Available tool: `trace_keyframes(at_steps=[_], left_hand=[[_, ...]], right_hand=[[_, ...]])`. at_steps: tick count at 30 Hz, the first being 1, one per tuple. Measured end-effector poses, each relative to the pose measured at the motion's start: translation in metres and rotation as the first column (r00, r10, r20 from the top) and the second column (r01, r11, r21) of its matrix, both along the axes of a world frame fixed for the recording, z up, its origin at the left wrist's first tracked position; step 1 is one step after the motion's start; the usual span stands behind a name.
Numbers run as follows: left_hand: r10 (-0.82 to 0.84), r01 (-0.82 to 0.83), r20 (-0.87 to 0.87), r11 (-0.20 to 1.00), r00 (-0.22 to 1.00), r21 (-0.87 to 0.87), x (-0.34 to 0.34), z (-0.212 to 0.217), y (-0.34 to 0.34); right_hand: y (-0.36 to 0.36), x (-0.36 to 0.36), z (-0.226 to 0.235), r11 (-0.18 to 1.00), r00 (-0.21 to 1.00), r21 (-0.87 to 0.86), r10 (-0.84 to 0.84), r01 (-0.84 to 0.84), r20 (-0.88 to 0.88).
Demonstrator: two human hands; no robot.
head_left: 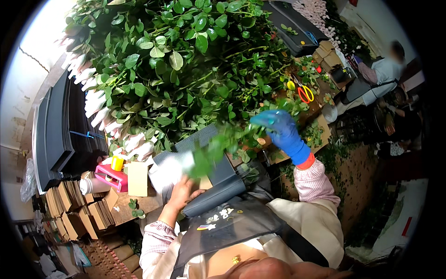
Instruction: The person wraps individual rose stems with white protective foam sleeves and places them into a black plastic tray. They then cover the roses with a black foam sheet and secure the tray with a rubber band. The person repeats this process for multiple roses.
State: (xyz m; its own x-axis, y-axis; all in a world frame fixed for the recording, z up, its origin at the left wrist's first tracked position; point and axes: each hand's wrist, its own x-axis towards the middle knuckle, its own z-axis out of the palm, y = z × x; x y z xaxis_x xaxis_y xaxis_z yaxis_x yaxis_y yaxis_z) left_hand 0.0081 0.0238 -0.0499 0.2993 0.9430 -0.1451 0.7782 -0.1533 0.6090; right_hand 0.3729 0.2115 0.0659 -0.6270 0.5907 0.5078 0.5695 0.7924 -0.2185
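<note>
My right hand (276,128), in a blue glove with a red cuff, is closed around the stem end of a leafy rose stem (218,149). The stem runs left, smeared by motion, to a blurred white wrapped head (174,169). My bare left hand (183,193) rests by that head with its thumb spread from its fingers, touching a dark grey corrugated sheet (211,197). The sheet's near edge is rolled up against my apron. A piece of brown card (203,183) shows beside the thumb. Beyond both hands lies a big heap of leafy rose stems (181,88).
Stacked dark sheets (60,125) stand at the left. Nearer are a pink stapler-like tool (111,177), yellow tape (117,162), a white cup (95,186) and folded brown cards (72,204). Scissors (305,94) with red and yellow handles lie right. A co-worker (383,74) stands far right.
</note>
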Motion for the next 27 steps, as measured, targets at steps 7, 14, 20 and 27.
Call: trace_keyframes(at_steps=[7, 14, 20, 27], left_hand=[[0.156, -0.14, 0.244, 0.987, 0.957, -0.084, -0.009, -0.023, -0.006], [-0.017, 0.005, 0.173, 0.997, 0.985, 0.071, -0.009, -0.024, -0.007], [-0.041, 0.048, 0.161, 0.998, 0.986, -0.039, -0.017, -0.021, -0.008], [-0.019, 0.018, 0.12, 1.0, 0.993, 0.01, -0.008, -0.024, -0.009]], right_hand=[[-0.033, 0.001, -0.123, 0.93, 0.718, -0.331, 0.12, 0.159, 0.685], [0.012, -0.04, -0.053, 0.982, 0.946, -0.187, 0.098, -0.041, 0.308], [0.099, -0.183, 0.002, 0.958, 0.99, 0.278, -0.104, 0.075, 0.093], [0.091, -0.166, 0.011, 0.984, 0.99, 0.174, 0.058, -0.035, -0.131]])
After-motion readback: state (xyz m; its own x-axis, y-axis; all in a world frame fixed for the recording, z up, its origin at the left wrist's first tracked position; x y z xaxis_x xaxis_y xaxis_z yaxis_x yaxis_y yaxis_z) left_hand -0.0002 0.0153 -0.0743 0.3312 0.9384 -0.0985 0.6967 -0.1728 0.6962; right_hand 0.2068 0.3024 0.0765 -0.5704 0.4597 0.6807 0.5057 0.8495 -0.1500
